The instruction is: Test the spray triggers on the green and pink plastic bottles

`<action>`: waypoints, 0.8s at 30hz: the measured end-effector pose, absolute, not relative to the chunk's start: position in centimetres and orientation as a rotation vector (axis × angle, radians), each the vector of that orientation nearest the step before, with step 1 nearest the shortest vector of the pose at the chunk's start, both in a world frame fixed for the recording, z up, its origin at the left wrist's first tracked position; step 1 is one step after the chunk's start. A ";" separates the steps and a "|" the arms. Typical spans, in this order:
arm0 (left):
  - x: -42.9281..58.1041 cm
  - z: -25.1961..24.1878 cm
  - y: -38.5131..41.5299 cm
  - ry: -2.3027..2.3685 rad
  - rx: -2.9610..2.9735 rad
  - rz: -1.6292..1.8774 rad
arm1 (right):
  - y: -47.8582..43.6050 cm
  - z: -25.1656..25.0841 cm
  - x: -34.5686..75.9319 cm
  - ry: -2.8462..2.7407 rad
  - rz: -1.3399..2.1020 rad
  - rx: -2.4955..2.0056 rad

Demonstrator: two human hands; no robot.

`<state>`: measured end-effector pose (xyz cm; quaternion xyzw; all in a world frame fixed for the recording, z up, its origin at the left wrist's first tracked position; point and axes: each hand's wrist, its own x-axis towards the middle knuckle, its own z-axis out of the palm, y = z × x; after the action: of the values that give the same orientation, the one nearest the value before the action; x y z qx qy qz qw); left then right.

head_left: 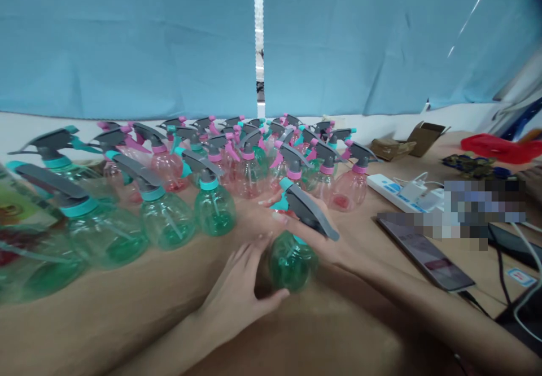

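A green spray bottle (293, 266) with a grey and teal trigger head stands in front of me, leaning slightly. My right hand (315, 240) is closed around its neck from the right, with the fingers at the teal trigger. To the left of the bottle is my left hand (241, 277), open, thumb apart from the fingers; whether it touches the bottle I cannot tell. Just beyond it stands another green spray bottle (215, 209), with a similar green spray bottle (167, 221) to its left. A pink spray bottle (349, 187) is behind my right hand.
Several more pink and green spray bottles crowd the back of the table. A white power strip (396, 192), a phone (423, 252) and cables lie at the right. Farther back are a cardboard box (424, 138) and a red object (499, 147). A blue curtain (169, 43) hangs behind.
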<state>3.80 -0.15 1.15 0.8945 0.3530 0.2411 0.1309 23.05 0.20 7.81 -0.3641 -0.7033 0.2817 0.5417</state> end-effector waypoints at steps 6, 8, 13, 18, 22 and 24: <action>2.1 0.5 0.4 1.142 2.728 0.590 | 1.4 7.8 22.7 -1.671 0.702 -0.891; 2.2 0.4 0.3 1.129 2.771 0.568 | 1.7 7.5 22.7 -1.655 0.662 -0.953; 2.2 0.3 0.0 1.133 2.817 0.530 | 2.1 7.7 22.6 -1.657 0.631 -1.013; 2.1 0.3 -0.1 1.136 2.825 0.503 | 2.1 8.4 22.5 -1.714 0.607 -0.973; 2.0 0.2 0.0 1.123 2.824 0.508 | 2.1 8.0 22.8 -1.700 0.578 -1.029; 2.0 0.1 0.0 1.123 2.826 0.511 | 2.1 7.8 22.9 -1.710 0.566 -1.072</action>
<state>2.05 -0.02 0.06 0.9161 0.3639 0.1657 0.0289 22.91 2.10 7.78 -0.4432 -0.7067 0.2338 0.4994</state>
